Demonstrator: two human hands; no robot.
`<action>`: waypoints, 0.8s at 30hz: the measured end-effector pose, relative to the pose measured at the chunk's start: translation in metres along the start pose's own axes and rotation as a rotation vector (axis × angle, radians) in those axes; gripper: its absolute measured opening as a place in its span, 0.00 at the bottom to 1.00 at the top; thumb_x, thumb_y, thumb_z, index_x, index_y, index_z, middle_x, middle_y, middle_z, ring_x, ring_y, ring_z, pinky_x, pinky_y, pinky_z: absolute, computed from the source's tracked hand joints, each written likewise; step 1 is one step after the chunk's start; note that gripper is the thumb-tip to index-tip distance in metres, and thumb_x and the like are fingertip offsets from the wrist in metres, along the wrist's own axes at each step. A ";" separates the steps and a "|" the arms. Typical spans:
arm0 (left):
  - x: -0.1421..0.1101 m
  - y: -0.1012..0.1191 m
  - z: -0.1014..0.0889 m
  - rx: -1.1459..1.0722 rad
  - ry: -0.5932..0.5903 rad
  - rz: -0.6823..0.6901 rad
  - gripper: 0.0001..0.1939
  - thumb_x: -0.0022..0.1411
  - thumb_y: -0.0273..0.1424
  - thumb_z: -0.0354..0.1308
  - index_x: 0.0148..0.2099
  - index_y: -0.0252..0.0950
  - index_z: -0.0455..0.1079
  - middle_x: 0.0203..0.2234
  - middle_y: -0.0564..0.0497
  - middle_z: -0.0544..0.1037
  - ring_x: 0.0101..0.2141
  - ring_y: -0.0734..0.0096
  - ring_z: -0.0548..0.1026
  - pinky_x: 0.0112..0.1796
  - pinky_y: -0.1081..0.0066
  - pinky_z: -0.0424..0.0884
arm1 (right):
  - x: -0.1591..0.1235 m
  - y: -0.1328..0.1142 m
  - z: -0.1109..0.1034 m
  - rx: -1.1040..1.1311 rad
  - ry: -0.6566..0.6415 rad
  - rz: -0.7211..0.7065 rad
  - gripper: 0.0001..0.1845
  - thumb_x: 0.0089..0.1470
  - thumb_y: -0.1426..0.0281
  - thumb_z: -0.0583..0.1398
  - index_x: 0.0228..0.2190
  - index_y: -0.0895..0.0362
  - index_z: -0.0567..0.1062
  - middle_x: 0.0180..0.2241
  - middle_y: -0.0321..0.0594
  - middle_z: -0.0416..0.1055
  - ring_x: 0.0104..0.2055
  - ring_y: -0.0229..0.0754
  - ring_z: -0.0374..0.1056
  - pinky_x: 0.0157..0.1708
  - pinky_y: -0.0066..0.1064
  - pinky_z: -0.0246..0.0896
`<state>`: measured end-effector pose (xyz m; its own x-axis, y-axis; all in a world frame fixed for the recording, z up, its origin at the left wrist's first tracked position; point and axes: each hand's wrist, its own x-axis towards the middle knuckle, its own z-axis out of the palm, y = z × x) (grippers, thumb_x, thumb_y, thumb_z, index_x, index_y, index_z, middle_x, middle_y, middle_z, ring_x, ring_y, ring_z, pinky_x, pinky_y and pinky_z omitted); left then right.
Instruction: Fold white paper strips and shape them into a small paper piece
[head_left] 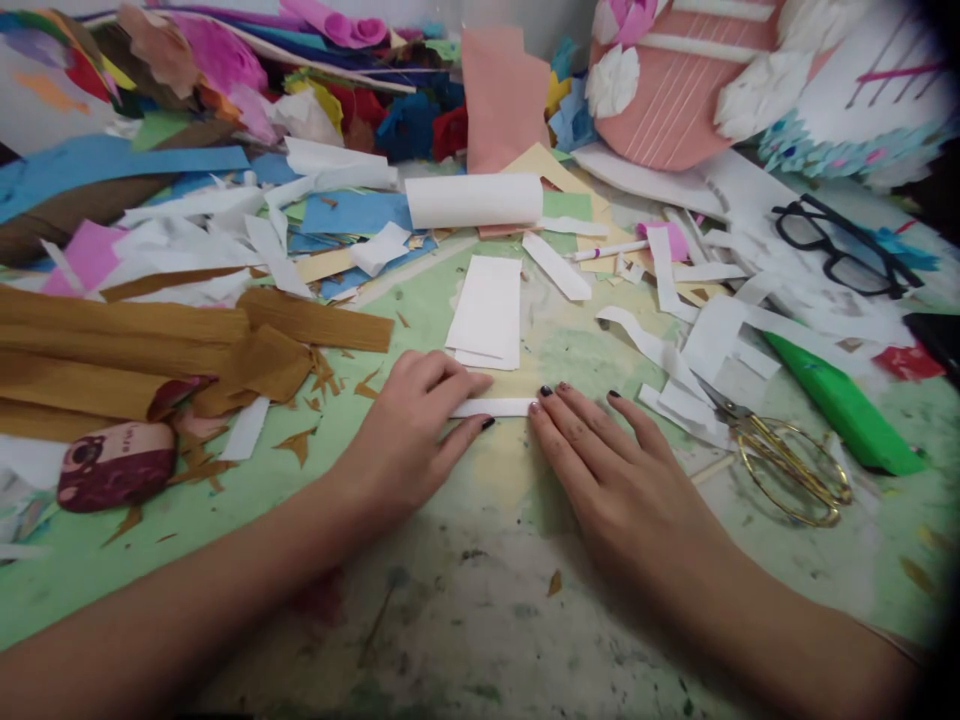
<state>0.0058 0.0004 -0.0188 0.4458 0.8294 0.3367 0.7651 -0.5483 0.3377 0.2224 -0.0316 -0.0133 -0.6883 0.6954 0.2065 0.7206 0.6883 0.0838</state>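
Observation:
A narrow folded strip of white paper lies crosswise on the table between my two hands. Around its left end, my left hand has thumb and fingers curled, thumb on the near side and index finger on the far side. My right hand rests palm down, fingers stretched out, its fingertips touching the strip's right end. Just beyond the strip is a small stack of white paper pieces. A roll of white paper lies farther back.
Gold-handled scissors lie at right among white paper scraps, beside a green paper piece. Black glasses sit farther back. At left are brown crepe paper and a maroon case. Colourful paper is heaped behind.

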 end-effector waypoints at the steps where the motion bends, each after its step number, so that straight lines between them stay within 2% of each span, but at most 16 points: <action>1: 0.003 -0.003 -0.001 -0.048 -0.015 -0.032 0.11 0.63 0.29 0.55 0.47 0.32 0.71 0.37 0.46 0.74 0.40 0.63 0.69 0.41 0.65 0.68 | 0.001 0.003 0.001 0.020 0.011 -0.001 0.23 0.60 0.80 0.47 0.54 0.69 0.68 0.56 0.55 0.66 0.59 0.57 0.61 0.53 0.53 0.56; 4: 0.009 -0.004 -0.004 -0.144 -0.081 -0.124 0.12 0.59 0.30 0.60 0.46 0.34 0.71 0.34 0.50 0.74 0.38 0.65 0.68 0.39 0.67 0.66 | 0.005 0.011 0.003 0.097 0.072 0.018 0.18 0.60 0.77 0.51 0.50 0.63 0.72 0.52 0.50 0.71 0.55 0.53 0.64 0.52 0.51 0.56; 7: 0.012 -0.001 -0.007 -0.221 -0.133 -0.214 0.12 0.58 0.29 0.61 0.45 0.35 0.71 0.32 0.52 0.73 0.37 0.67 0.68 0.39 0.67 0.65 | 0.011 0.018 0.006 0.224 0.188 0.057 0.13 0.59 0.75 0.55 0.43 0.60 0.77 0.46 0.44 0.76 0.50 0.48 0.68 0.49 0.45 0.59; 10: 0.014 0.000 -0.010 -0.269 -0.160 -0.236 0.07 0.57 0.29 0.60 0.40 0.36 0.72 0.31 0.52 0.74 0.37 0.67 0.69 0.39 0.67 0.64 | 0.017 0.023 0.007 0.373 0.267 0.083 0.10 0.59 0.73 0.56 0.37 0.57 0.78 0.40 0.42 0.78 0.45 0.44 0.69 0.46 0.40 0.63; 12: 0.014 0.001 -0.012 -0.292 -0.156 -0.210 0.03 0.58 0.29 0.59 0.35 0.35 0.72 0.31 0.52 0.74 0.36 0.68 0.69 0.39 0.67 0.63 | 0.020 0.027 0.008 0.438 0.271 0.096 0.10 0.59 0.73 0.56 0.36 0.56 0.78 0.38 0.41 0.79 0.44 0.43 0.70 0.44 0.38 0.64; 14: 0.013 0.001 -0.012 -0.319 -0.133 -0.174 0.04 0.58 0.28 0.57 0.32 0.35 0.72 0.30 0.52 0.75 0.36 0.69 0.69 0.39 0.67 0.64 | 0.022 0.030 0.007 0.469 0.264 0.125 0.09 0.58 0.74 0.57 0.36 0.55 0.78 0.35 0.40 0.79 0.42 0.42 0.70 0.43 0.36 0.65; 19: 0.009 0.001 -0.012 -0.345 -0.061 -0.114 0.04 0.58 0.26 0.58 0.33 0.36 0.75 0.29 0.52 0.77 0.34 0.72 0.71 0.36 0.71 0.64 | 0.024 0.036 0.007 0.549 0.251 0.205 0.07 0.53 0.75 0.60 0.33 0.56 0.79 0.30 0.38 0.77 0.38 0.41 0.69 0.36 0.31 0.65; 24: 0.007 0.001 -0.013 -0.345 -0.044 -0.156 0.05 0.58 0.29 0.61 0.36 0.37 0.77 0.30 0.52 0.79 0.33 0.72 0.74 0.34 0.72 0.66 | 0.023 0.040 0.009 0.624 0.255 0.212 0.08 0.52 0.77 0.60 0.32 0.56 0.79 0.29 0.38 0.76 0.36 0.40 0.68 0.35 0.31 0.65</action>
<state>0.0036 0.0044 -0.0045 0.3612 0.9055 0.2226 0.6271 -0.4126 0.6607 0.2344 0.0137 -0.0139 -0.4421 0.8100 0.3853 0.6018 0.5864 -0.5422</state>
